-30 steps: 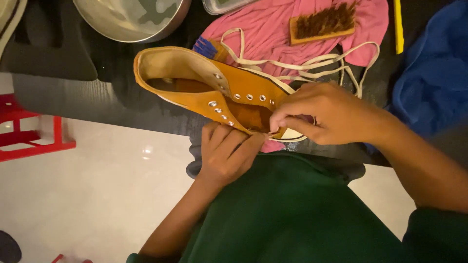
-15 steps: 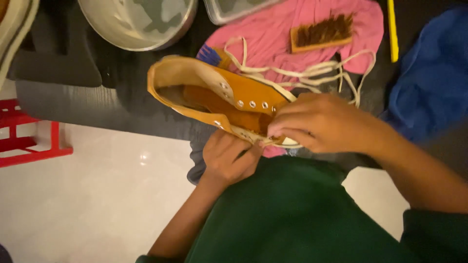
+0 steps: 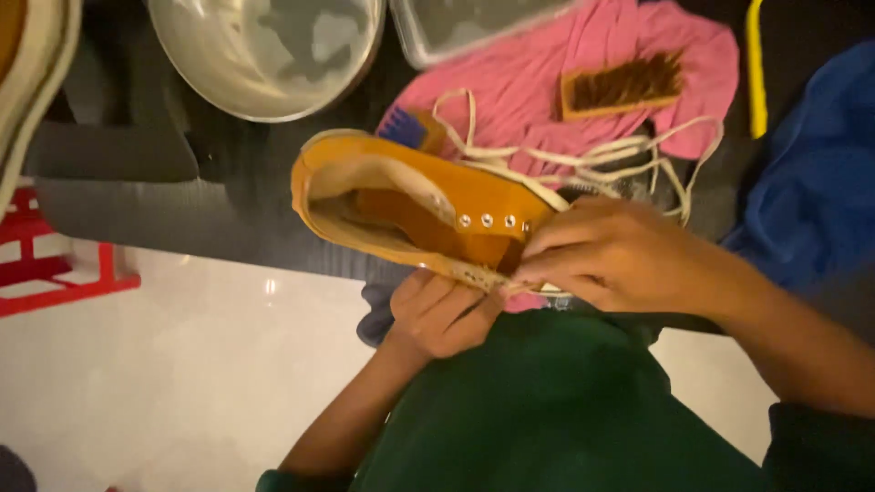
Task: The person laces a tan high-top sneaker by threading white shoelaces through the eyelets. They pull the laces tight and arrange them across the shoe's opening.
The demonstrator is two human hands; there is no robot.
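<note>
Left hand cupped shoe from below; right hand pinched at eyelets, perhaps lace. Shoe lay before pink cloth. Best kept steady, threaded evenly.

The right hand hides the orange shoe's toe. The metal bowl and clear tray are cut off at the top edge, the blue cloth at the right.
</note>
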